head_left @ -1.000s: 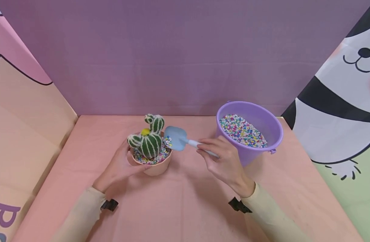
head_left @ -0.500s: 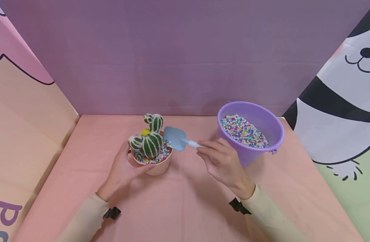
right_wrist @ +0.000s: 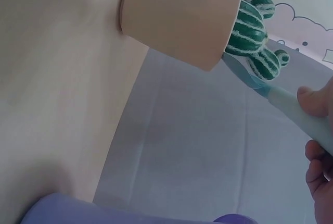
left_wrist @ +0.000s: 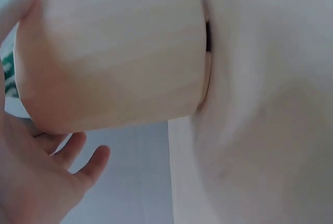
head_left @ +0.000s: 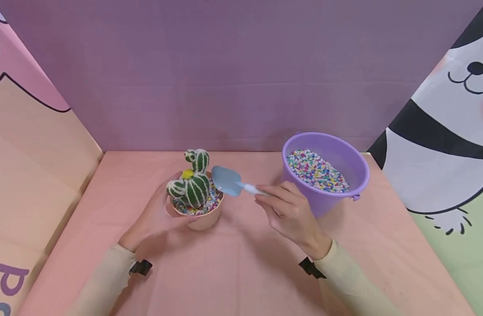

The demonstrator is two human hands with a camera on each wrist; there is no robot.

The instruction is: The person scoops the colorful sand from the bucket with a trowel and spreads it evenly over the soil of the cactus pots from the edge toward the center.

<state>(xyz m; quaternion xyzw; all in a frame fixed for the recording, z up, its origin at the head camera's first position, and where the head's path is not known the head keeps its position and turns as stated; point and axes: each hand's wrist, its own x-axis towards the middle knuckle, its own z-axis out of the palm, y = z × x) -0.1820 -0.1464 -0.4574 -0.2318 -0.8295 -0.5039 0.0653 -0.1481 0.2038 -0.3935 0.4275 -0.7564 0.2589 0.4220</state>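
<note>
A toy cactus (head_left: 195, 191) with white stripes and a yellow bump stands in a peach flowerpot (head_left: 205, 220) topped with multicoloured pebbles (head_left: 211, 202). My left hand (head_left: 158, 217) grips the pot from its left side, thumb across the front near the rim; the left wrist view shows the pot's smooth wall (left_wrist: 114, 52). In my right hand (head_left: 290, 210), the thumb and fingers pinch the white handle of a small toy shovel (head_left: 228, 181). Its light blue blade tilts down at the pot's right rim, with a pale pebble at its lower tip. The right wrist view shows the blade (right_wrist: 244, 73) right at the rim.
A purple bucket (head_left: 324, 142) part filled with multicoloured pebbles (head_left: 316, 171) stands right of my right hand. The pink-covered table (head_left: 225, 272) meets a purple backdrop (head_left: 241, 79) behind. Printed panels, one with a panda (head_left: 442, 145), flank both sides.
The small heap of pebbles at the shovel's tip has slid off into the pot, all but about one. The blade tilts a little more. The pot and left hand shift slightly left.
</note>
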